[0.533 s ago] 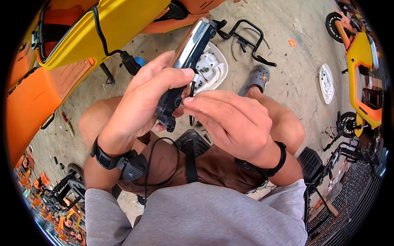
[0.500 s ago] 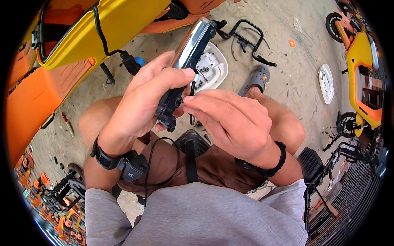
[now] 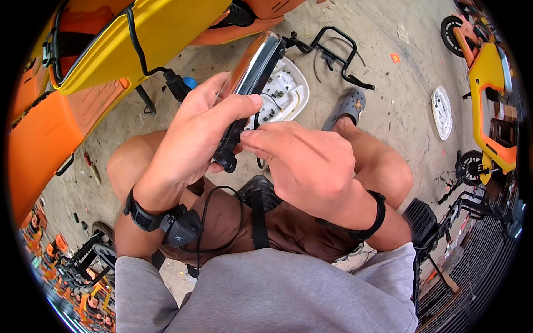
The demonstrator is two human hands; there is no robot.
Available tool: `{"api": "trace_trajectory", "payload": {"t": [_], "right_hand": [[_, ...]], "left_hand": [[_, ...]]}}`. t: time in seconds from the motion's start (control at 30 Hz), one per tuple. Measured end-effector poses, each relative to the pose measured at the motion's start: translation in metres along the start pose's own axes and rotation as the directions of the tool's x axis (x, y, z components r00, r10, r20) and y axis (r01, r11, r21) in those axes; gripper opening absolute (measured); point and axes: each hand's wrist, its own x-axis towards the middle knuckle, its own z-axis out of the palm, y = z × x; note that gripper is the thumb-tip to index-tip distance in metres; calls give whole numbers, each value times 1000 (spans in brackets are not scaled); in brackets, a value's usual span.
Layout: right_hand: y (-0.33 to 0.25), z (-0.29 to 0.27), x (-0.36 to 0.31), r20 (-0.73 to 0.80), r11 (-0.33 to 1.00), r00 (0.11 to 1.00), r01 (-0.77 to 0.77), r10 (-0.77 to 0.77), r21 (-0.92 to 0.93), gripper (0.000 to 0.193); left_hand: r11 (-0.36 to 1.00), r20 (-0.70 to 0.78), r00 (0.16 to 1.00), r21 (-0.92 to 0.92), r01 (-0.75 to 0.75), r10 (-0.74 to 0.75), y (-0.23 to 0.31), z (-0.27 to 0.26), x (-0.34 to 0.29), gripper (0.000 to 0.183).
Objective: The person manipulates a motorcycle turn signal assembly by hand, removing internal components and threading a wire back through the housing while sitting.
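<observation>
A long bike light point(image 3: 250, 71) with a glossy clear lens and a black housing lies tilted in my left hand point(image 3: 186, 127), whose thumb presses on its side. A dark cable hangs from the housing. My right hand point(image 3: 305, 161) has its thumb and fingers pinched together against the light's lower edge, beside a black mounting lug. Whatever lies between those fingertips is too small or too hidden to make out. Behind the light, on the floor, a white plastic tray point(image 3: 298, 91) holds several loose screws and nuts.
A yellow and orange vehicle body point(image 3: 105, 50) fills the upper left. On the floor are a black bent-tube frame point(image 3: 351, 47), a second white tray point(image 3: 441, 112) and a screwdriver point(image 3: 91, 166). A yellow electric bike point(image 3: 488, 100) stands at the right.
The light has rolled slightly in my left hand, so more of its lens faces up. My right fingertips have shifted a little left along its edge.
</observation>
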Motion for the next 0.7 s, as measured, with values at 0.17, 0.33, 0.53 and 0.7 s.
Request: {"api": "trace_trajectory", "payload": {"t": [0.17, 0.33, 0.53, 0.7], "right_hand": [[-7, 0, -2, 83, 897, 935, -355, 345, 265, 16], [-13, -1, 0, 189, 727, 835, -544, 517, 419, 11], [-16, -10, 10, 282, 525, 734, -652, 617, 548, 10], [-7, -17, 11, 540, 94, 584, -727, 606, 680, 11]], "left_hand": [[998, 1, 1000, 52, 22, -22, 10, 3, -5, 32], [993, 0, 1000, 116, 9, -9, 10, 2, -4, 36], [998, 64, 996, -21, -63, 64, 16, 7, -3, 34], [999, 88, 996, 34, -27, 24, 16, 6, -6, 36]]}}
